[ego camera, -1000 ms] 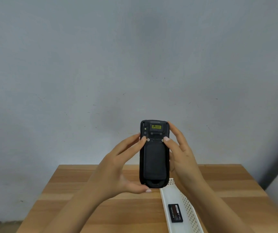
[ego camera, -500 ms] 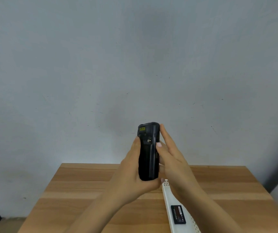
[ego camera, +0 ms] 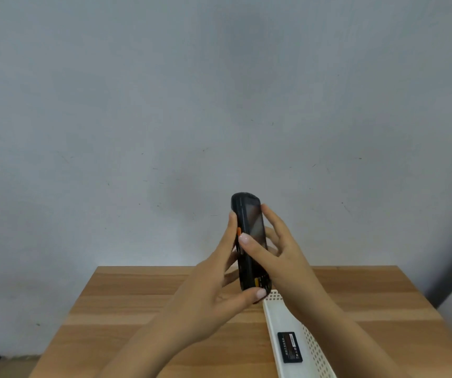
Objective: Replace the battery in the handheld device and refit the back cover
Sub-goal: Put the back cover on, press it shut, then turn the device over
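A battery point(ego camera: 290, 345) lies in a perforated tray point(ego camera: 316, 353) on the table's point(ego camera: 137, 309) near right. Both hands hold the handheld device point(ego camera: 248, 241) upright above the table's middle, left of the tray's far end.

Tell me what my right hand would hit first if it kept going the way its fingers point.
The right hand points up and left and is already on the handheld device, so that comes first. Past it lies the left hand, though depth is unclear.
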